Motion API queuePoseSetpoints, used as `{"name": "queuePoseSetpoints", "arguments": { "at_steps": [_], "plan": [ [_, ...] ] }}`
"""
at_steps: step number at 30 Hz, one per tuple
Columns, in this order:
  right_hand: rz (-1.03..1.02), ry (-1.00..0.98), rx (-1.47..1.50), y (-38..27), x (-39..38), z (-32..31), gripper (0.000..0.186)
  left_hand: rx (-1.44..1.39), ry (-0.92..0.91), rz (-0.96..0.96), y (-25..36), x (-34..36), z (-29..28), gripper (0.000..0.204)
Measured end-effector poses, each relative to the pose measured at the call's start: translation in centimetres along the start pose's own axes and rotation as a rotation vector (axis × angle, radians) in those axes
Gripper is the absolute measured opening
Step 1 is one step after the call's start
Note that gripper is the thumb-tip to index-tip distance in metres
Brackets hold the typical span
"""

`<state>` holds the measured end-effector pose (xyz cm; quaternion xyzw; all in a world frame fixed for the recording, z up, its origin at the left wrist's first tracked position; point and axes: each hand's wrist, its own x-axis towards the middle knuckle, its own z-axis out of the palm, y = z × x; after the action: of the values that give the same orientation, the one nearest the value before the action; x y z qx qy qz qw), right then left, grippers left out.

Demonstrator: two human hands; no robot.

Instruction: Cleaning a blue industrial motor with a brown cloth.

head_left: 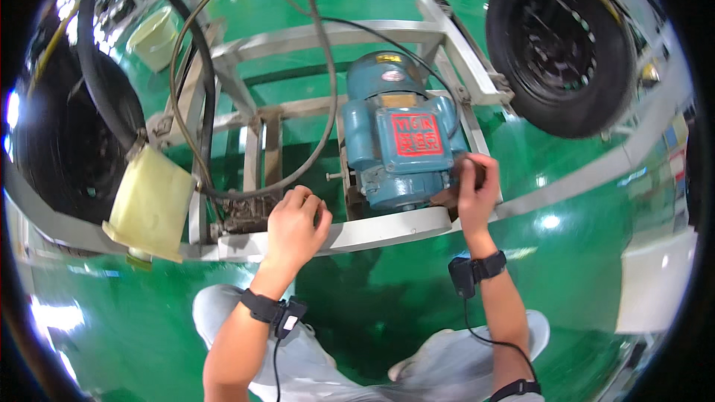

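A blue electric motor (392, 179) with a red label sits in a white metal frame (350, 234). My right hand (477, 182) is at the motor’s lower right side, fingers curled against a small brownish part that is mostly hidden. My left hand (296, 227) is bent over the front beam, left of the motor, beside a dark metal pump-like fitting (246, 214); its fingers are curled, and whatever is under them is hidden. A looped grey hose (321, 134) runs over the frame to that fitting.
Black wheels stand at left (74, 164) and right (558, 97). A pale yellow tank (147, 201) hangs at front left, with a thick black hose above it. A bucket (153, 39) is behind. A white object (652, 290) stands at lower right. My knees are at the bottom.
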<state>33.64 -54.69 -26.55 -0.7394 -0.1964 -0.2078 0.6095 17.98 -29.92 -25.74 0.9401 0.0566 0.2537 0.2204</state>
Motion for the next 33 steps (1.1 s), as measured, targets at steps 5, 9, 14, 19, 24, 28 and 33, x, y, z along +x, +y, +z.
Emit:
{"name": "queuePoseSetpoints", "arguments": {
  "at_steps": [5, 9, 14, 19, 24, 28, 33],
  "plan": [
    [-0.103, -0.016, -0.042, -4.4, 4.5, 1.7, 0.018, 0.123, -0.066, -0.190, -1.4, -2.4, -2.7, 0.008],
    [-0.051, -0.390, -0.044, -7.4, 10.3, 7.8, 0.021, 0.108, 0.030, -0.315, -2.1, -3.5, -3.4, 0.007],
    [-0.106, -0.984, -0.179, -4.6, 14.4, 15.6, 0.021, 0.065, 0.197, -0.252, -1.8, -1.6, 1.0, 0.011],
    [-0.577, -1.405, -0.251, -5.7, 13.7, 15.7, 0.016, 0.106, 0.243, -0.332, -2.5, -2.8, 0.9, 0.011],
    [-0.541, -1.216, -0.404, -2.7, 17.1, 17.4, 0.017, 0.091, 0.160, -0.313, -2.2, -1.5, 1.5, 0.009],
    [-0.679, -1.456, -0.297, -4.6, 12.7, 14.7, 0.017, 0.118, 0.126, -0.335, -2.7, -2.6, 1.5, 0.009],
    [-0.580, -1.288, -0.538, -3.3, 16.6, 17.2, 0.018, 0.114, 0.127, -0.364, -2.5, -1.6, 1.8, 0.010]
  ]
}}
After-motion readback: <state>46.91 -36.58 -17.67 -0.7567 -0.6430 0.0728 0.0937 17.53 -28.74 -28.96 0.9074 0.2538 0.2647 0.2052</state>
